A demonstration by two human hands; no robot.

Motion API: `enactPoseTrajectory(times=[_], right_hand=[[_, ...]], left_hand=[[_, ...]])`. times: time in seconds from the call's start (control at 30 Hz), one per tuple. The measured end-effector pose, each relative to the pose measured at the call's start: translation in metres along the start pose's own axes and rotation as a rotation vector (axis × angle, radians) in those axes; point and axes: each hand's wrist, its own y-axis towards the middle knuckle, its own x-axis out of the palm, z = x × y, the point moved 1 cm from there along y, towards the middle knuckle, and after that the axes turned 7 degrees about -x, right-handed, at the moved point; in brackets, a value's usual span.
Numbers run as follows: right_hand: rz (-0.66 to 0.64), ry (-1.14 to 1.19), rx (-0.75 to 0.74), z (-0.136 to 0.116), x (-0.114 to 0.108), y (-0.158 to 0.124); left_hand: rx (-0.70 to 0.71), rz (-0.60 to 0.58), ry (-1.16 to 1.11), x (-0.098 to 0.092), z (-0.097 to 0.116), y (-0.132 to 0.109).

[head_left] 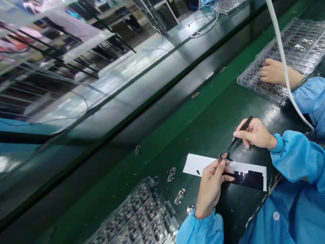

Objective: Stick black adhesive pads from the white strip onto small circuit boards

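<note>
My left hand (212,183) pinches a small electronic part (220,157) between thumb and fingers, above a white sheet (200,161). Black film (250,179) with a notched edge covers the right portion of that sheet, and a tiny black piece (198,172) lies on its left portion. Black tweezers (241,131) are held in my right hand (255,133), their tip pointing down just to the upper right of the small part. A narrow gap separates tip and part.
Small parts lie left of my left hand, among them one (171,174) and another (180,196). A filled clear tray (142,217) is at the bottom. Another person's hand (283,74) touches a tray (291,47) at upper right, behind a white cable (281,51).
</note>
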Motion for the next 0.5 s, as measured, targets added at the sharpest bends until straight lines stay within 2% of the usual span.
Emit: enactPoseTrajectory(times=[0.13, 0.3, 0.5], right_hand=[[-0.050, -0.014, 0.016, 0.0037, 0.0014, -0.0008], [-0.051, -0.027, 0.028, 0.0066, 0.0023, -0.0014], [-0.036, -0.021, 0.039, 0.0051, 0.0025, -0.0017]], left_hand=[[0.018, 0.067, 0.032, -0.0008, -0.0020, -0.0016], [-0.061, -0.014, -0.044, 0.0009, -0.0016, -0.0011], [-0.005, -0.007, -0.031, -0.0011, -0.0055, -0.0008]])
